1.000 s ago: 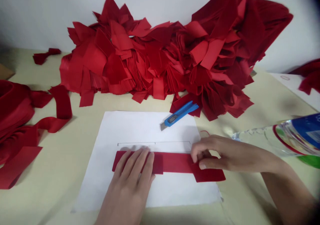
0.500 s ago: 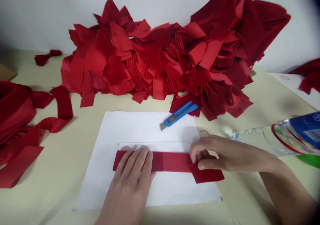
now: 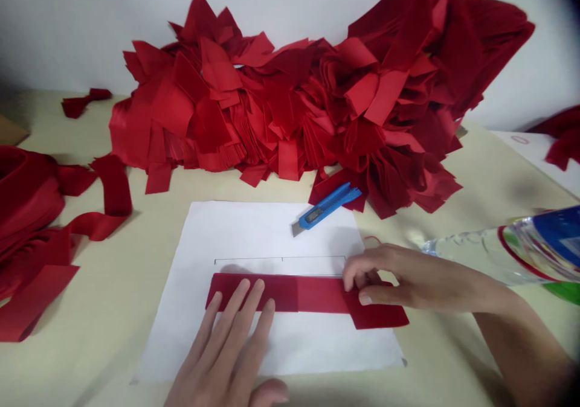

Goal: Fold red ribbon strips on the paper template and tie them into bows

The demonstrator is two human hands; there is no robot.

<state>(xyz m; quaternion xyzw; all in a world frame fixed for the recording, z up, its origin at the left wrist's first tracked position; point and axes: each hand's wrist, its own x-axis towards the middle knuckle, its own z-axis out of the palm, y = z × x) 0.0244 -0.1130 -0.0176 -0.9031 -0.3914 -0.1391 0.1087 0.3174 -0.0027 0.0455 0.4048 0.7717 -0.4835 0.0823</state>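
A red fabric strip (image 3: 290, 292) lies across a white sheet of paper (image 3: 235, 232), just below a drawn line with tick marks. Its right end is folded over, forming an angled flap. My left hand (image 3: 231, 346) has its fingers spread, and the fingertips rest flat on the strip's left half. With curled fingers and thumb, my right hand (image 3: 380, 280) pinches the strip at the fold on the right. Above the line, a blue utility knife (image 3: 324, 209) lies with its blade pointing down-left, partly over red pieces.
Along the wall stands a large heap of red fabric pieces (image 3: 281, 111). More red ribbon (image 3: 31, 214) is piled at the left. A clear plastic bottle (image 3: 480, 253) with a blue label lies on its side at the right. Another white sheet (image 3: 534, 153) sits at the far right.
My left hand has slid toward me and spread its fingers, uncovering more of the strip's left part. My right hand stays at the fold.
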